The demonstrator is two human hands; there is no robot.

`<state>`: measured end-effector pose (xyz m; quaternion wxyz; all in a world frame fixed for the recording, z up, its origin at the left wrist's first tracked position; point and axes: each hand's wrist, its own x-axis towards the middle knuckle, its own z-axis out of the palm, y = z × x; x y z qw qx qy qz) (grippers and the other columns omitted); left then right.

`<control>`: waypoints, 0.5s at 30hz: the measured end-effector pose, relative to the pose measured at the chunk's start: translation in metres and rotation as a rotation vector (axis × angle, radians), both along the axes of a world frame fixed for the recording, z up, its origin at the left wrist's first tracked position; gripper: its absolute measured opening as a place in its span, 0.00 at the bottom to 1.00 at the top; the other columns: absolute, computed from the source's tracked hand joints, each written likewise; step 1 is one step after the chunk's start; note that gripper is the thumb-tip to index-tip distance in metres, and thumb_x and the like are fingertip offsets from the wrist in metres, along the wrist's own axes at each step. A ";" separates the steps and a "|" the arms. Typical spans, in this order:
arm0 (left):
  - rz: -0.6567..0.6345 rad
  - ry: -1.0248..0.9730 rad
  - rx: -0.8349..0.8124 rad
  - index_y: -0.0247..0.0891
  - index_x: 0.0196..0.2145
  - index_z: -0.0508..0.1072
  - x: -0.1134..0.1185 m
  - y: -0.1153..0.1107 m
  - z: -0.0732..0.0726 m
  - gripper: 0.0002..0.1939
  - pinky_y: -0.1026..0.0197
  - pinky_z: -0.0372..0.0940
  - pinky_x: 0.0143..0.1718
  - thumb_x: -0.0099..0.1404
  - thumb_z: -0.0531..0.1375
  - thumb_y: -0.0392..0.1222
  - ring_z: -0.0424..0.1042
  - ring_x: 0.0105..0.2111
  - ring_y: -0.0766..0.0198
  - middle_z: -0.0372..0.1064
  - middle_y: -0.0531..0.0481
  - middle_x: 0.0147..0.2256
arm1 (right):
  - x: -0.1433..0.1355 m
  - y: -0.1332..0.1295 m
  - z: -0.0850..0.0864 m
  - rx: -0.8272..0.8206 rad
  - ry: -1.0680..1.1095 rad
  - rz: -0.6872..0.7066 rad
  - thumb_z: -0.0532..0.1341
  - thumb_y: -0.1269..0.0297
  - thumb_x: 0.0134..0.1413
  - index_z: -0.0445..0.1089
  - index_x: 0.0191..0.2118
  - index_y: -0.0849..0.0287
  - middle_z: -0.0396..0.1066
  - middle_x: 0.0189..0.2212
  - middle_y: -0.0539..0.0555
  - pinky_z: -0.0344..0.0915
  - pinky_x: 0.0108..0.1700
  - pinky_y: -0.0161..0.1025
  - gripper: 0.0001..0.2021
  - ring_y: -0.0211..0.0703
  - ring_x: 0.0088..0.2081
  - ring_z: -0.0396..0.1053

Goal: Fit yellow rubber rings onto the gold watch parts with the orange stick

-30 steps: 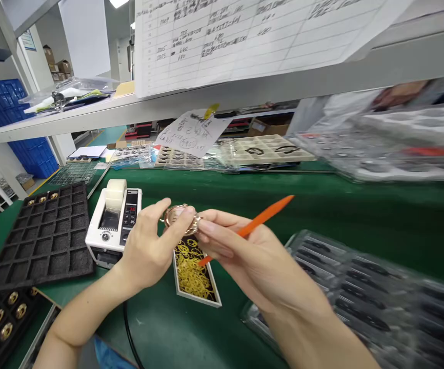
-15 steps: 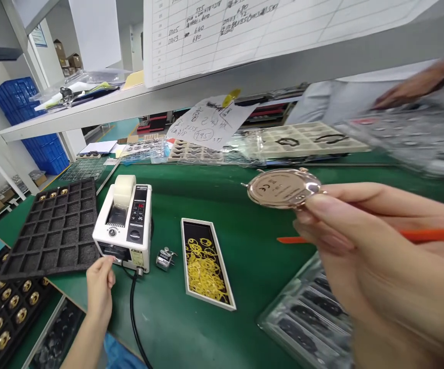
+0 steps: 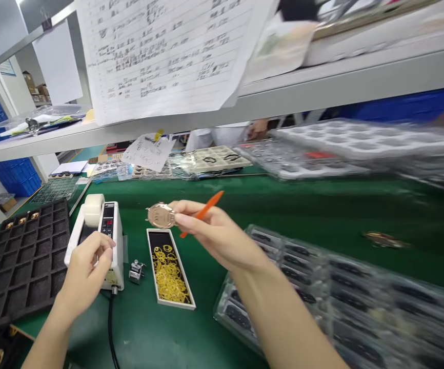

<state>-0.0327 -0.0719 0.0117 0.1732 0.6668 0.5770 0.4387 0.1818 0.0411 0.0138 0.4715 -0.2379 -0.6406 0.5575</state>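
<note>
My right hand (image 3: 210,228) holds a round rose-gold watch case (image 3: 161,216) by its edge, engraved back showing, above the far end of a white-rimmed tray (image 3: 190,300) of yellow rings (image 3: 170,277). An orange stick (image 3: 211,202) is also held in that hand, jutting past the fingers. My left hand (image 3: 91,261) is raised in front of the white tape dispenser (image 3: 117,256), its fingers curled together; whatever they may hold is too small to make out. A small metal counter (image 3: 136,271) stands between dispenser and tray.
A black compartment tray (image 3: 25,256) lies at the left. Clear plastic trays with dark parts (image 3: 322,287) cover the right front. Farther back are white plastic trays (image 3: 352,138), a shelf edge (image 3: 345,77) with hanging paper sheets (image 3: 168,61), and part of a person's hand (image 3: 258,129).
The view has swung right. My right hand has moved left and farther out with the watch case and stick. My left hand has risen from the dispenser's front base to its upper front.
</note>
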 end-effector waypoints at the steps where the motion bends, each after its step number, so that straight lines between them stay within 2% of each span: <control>1: -0.085 -0.044 0.041 0.39 0.26 0.63 0.004 0.006 0.007 0.11 0.63 0.56 0.27 0.67 0.52 0.40 0.60 0.25 0.66 0.67 0.50 0.31 | -0.002 0.003 -0.003 -0.013 -0.008 0.043 0.67 0.43 0.43 0.68 0.26 0.58 0.64 0.25 0.51 0.56 0.31 0.38 0.21 0.39 0.28 0.59; 3: -0.226 -0.126 0.083 0.39 0.25 0.62 0.013 0.019 0.016 0.13 0.63 0.54 0.27 0.68 0.53 0.42 0.58 0.25 0.66 0.61 0.52 0.28 | -0.005 0.008 -0.009 -0.021 -0.019 0.114 0.66 0.43 0.46 0.68 0.27 0.59 0.60 0.23 0.48 0.53 0.30 0.36 0.21 0.37 0.26 0.55; 5: -0.285 -0.175 0.083 0.39 0.25 0.62 0.021 0.032 0.020 0.13 0.63 0.53 0.27 0.67 0.55 0.44 0.56 0.26 0.66 0.56 0.54 0.26 | -0.007 0.010 -0.012 -0.009 -0.019 0.175 0.65 0.45 0.48 0.67 0.27 0.59 0.58 0.22 0.47 0.50 0.29 0.36 0.20 0.35 0.25 0.52; 9: -0.286 -0.210 0.071 0.38 0.25 0.63 0.028 0.050 0.015 0.14 0.63 0.52 0.28 0.67 0.56 0.44 0.55 0.27 0.66 0.55 0.55 0.26 | -0.009 0.007 -0.012 0.007 -0.009 0.235 0.64 0.47 0.51 0.66 0.27 0.59 0.57 0.22 0.46 0.50 0.30 0.35 0.18 0.34 0.25 0.50; 15: -0.327 -0.224 0.034 0.38 0.25 0.64 0.023 0.057 0.008 0.15 0.63 0.52 0.28 0.67 0.57 0.46 0.56 0.27 0.66 0.55 0.55 0.26 | -0.008 0.004 -0.011 -0.001 -0.023 0.219 0.64 0.48 0.52 0.67 0.28 0.59 0.58 0.23 0.46 0.52 0.31 0.35 0.18 0.36 0.26 0.53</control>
